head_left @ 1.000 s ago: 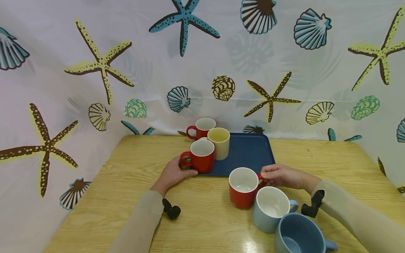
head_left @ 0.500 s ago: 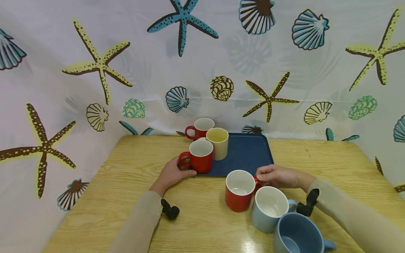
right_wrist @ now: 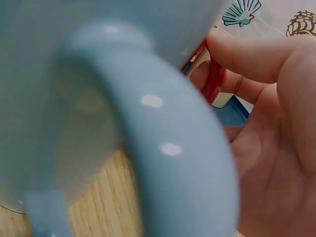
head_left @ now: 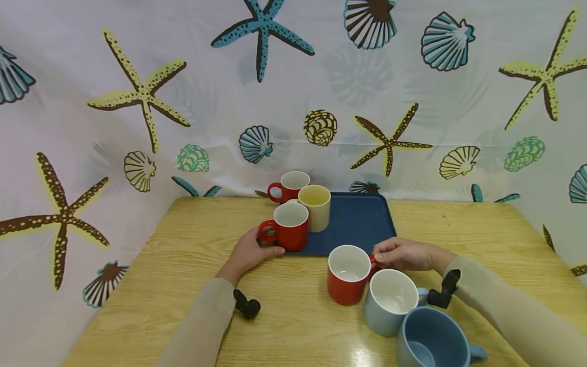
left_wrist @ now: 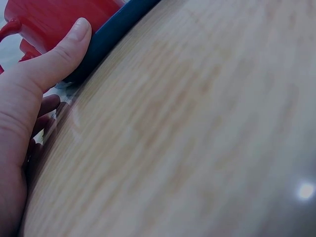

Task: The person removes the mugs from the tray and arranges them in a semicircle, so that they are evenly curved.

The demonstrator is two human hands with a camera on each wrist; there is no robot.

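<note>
In the head view my left hand (head_left: 247, 255) grips the near left corner of a blue tray (head_left: 359, 219). The thumb (left_wrist: 74, 44) lies against the tray's rim (left_wrist: 111, 37) in the left wrist view, below a red mug. On the tray stand a red mug (head_left: 293, 233), a cream mug (head_left: 319, 215) and, behind them, another red mug (head_left: 289, 192). My right hand (head_left: 410, 255) pinches the handle of a red mug (head_left: 345, 285), in front of the tray. The right wrist view shows thumb and fingers at the red handle (right_wrist: 213, 84).
A light blue mug (head_left: 382, 320) stands right beside the held red mug, and a darker blue mug (head_left: 405, 351) is nearer the front, its handle to the right. A patterned cloth (head_left: 220, 102) hangs behind the wooden table (head_left: 183, 229).
My right hand and its red mug have shifted a little left and toward the front, away from their earlier place. The left hand keeps its place at the tray corner.
</note>
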